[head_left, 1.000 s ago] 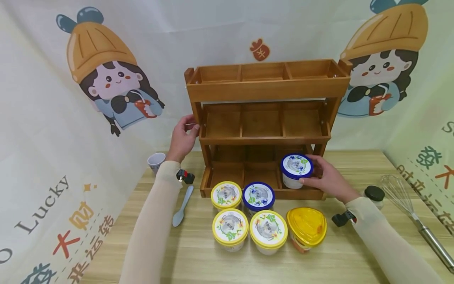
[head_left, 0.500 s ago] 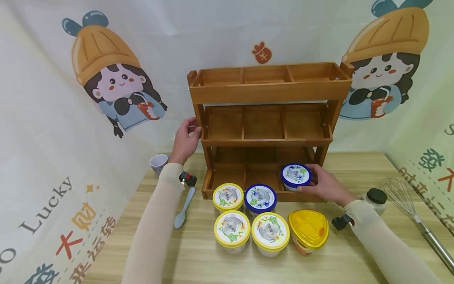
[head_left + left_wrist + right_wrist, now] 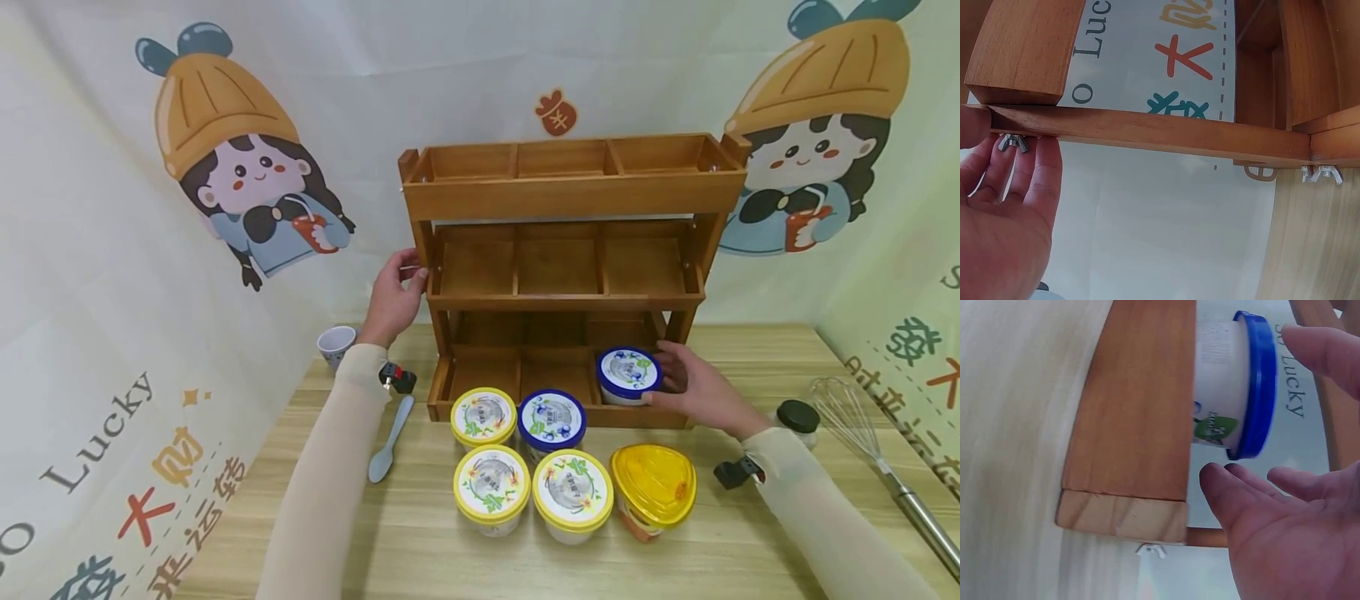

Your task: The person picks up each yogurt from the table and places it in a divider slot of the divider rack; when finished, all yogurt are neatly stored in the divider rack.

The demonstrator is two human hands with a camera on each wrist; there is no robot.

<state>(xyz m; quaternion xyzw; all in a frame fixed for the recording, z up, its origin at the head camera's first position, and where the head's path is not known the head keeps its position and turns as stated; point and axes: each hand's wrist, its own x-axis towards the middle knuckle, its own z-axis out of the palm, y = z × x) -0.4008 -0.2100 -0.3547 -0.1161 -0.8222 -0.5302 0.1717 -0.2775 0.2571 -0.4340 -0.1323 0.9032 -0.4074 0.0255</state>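
A three-tier brown wooden rack (image 3: 555,193) stands on the table. My left hand (image 3: 393,302) holds its left side post (image 3: 1166,132), thumb on one side and fingers on the other, by a wing nut (image 3: 1013,143). A tub with a blue lid (image 3: 630,372) sits in the right compartment of the bottom tier. In the right wrist view my right hand (image 3: 1297,512) is apart from this tub, fingers spread beside its blue lid (image 3: 1259,384). In front of the rack stand another blue-lidded tub (image 3: 552,418), yellow-lidded tubs (image 3: 492,483) and a yellow triangular-lidded container (image 3: 654,485).
A pale blue spoon (image 3: 391,440) lies left of the tubs, with a patterned cup (image 3: 336,343) behind it. At the right are a black-lidded jar (image 3: 798,418) and a whisk (image 3: 885,475). A printed cloth (image 3: 450,75) hangs behind the rack.
The blue-lidded tub has gone down into the bottom right compartment. My right hand has let go of it and drawn slightly right. My left hand stays on the post.
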